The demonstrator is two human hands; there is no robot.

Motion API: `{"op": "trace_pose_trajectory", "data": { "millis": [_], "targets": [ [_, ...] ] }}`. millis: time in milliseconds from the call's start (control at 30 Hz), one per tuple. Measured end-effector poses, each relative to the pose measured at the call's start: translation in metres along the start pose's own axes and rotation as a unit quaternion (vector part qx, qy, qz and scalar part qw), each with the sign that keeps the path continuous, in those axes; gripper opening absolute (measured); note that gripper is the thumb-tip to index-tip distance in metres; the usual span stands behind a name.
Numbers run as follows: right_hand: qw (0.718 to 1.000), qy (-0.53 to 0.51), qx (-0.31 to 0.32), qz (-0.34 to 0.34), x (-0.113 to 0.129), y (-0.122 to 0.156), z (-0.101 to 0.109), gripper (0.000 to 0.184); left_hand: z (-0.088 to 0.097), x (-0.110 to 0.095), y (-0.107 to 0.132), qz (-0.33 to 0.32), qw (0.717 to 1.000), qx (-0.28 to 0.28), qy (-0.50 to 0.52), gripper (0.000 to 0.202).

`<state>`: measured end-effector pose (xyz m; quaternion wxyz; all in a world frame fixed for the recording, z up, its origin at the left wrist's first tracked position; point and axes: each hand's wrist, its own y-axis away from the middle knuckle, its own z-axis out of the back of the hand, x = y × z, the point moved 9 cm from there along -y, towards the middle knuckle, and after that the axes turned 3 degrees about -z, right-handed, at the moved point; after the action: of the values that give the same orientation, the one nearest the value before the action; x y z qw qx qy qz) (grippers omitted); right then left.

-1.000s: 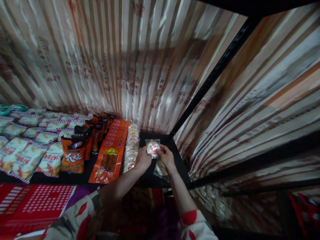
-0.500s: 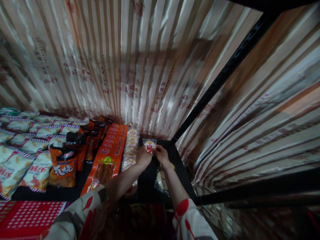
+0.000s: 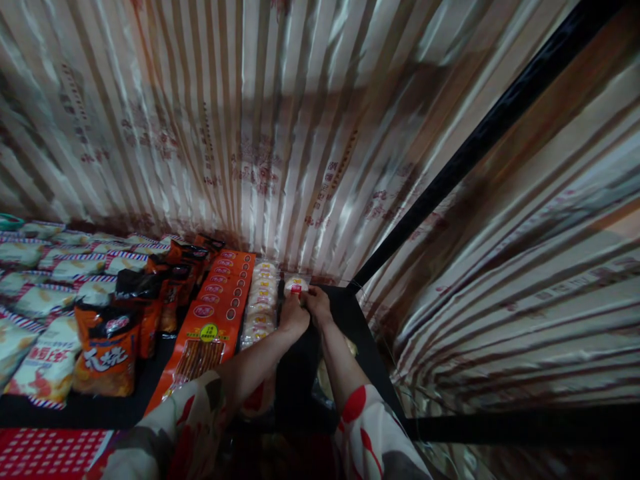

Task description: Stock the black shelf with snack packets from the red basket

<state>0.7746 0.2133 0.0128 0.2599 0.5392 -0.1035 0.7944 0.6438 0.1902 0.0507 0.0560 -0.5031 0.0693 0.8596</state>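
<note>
A small round white snack packet [image 3: 294, 285] with a red label lies at the back of the black shelf [image 3: 295, 383]. My left hand [image 3: 294, 315] is closed on its near edge, with the thumb at the label. From the other side my right hand [image 3: 319, 303] pinches the packet's right edge, and its fingertips almost meet those of the left. Just left of them runs a row of similar round white packets [image 3: 261, 300]. Under my right forearm lies a clear bag of pale flat food [image 3: 326, 380], partly covered.
Orange packs of brown sticks [image 3: 215, 310], black-and-orange snack bags [image 3: 107, 353] and rows of white snack bags [image 3: 50, 360] fill the left side. A pleated curtain [image 3: 280, 133] hangs behind. A black post [image 3: 430, 193] slants up at the right. A red basket [image 3: 50, 450] sits below left.
The view has shifted slightly, so the goods at left sit lower and further left. Both hands remain at the packet, and my left hand has turned a little with its thumb over the label.
</note>
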Motion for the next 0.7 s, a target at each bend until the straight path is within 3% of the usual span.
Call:
{"op": "trace_pose_trajectory", "data": {
  "millis": [400, 700],
  "targets": [
    [0.995, 0.098, -0.017, 0.025, 0.009, -0.033, -0.017, 0.028, -0.001, 0.002, -0.022, 0.002, 1.000, 0.006, -0.003, 0.053],
    [0.987, 0.154, -0.015, 0.046, 0.024, -0.033, -0.022, 0.025, 0.000, 0.004, -0.029, -0.002, 1.000, 0.004, -0.002, 0.043]
  ]
}}
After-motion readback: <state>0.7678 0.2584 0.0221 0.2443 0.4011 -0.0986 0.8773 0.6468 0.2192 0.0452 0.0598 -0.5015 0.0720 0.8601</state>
